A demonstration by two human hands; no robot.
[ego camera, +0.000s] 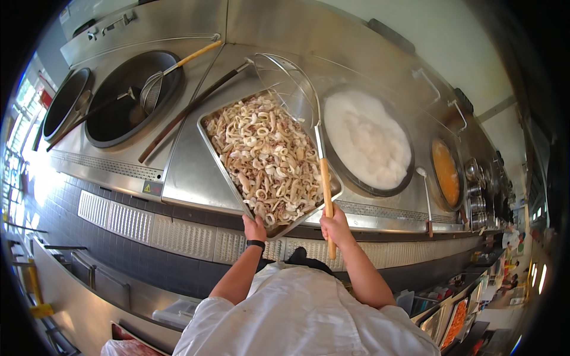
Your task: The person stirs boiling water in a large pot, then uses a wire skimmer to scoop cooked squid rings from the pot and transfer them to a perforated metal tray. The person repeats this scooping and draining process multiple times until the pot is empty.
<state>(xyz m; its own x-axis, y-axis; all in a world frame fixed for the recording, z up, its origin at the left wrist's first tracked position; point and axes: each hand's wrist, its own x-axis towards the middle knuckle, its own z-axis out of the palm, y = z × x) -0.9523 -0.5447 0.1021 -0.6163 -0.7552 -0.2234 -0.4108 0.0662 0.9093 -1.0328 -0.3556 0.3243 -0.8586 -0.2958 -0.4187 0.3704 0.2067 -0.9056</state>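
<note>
In front of me a rectangular metal tray [222, 169], turned at an angle on the steel counter, is heaped with cut squid rings and pieces [267, 155]. My left hand [255, 228] grips the tray's near rim at its lower left. With my right hand [336, 225] I hold the wooden handle [326, 187] of a large wire strainer [289, 84]. Its round basket lies over the tray's far right corner, and the handle crosses the right rim. Just right of the strainer is a large wok [367, 138] filled with white foam.
A long-handled tool [191, 111] lies on the counter left of the tray. Farther left, a dark wok [120, 120] holds a small wire skimmer [152, 91]. A ladle [425, 191] rests right of the foamy wok, before a wok of orange liquid [445, 173]. Perforated floor grating [182, 236] runs below the counter.
</note>
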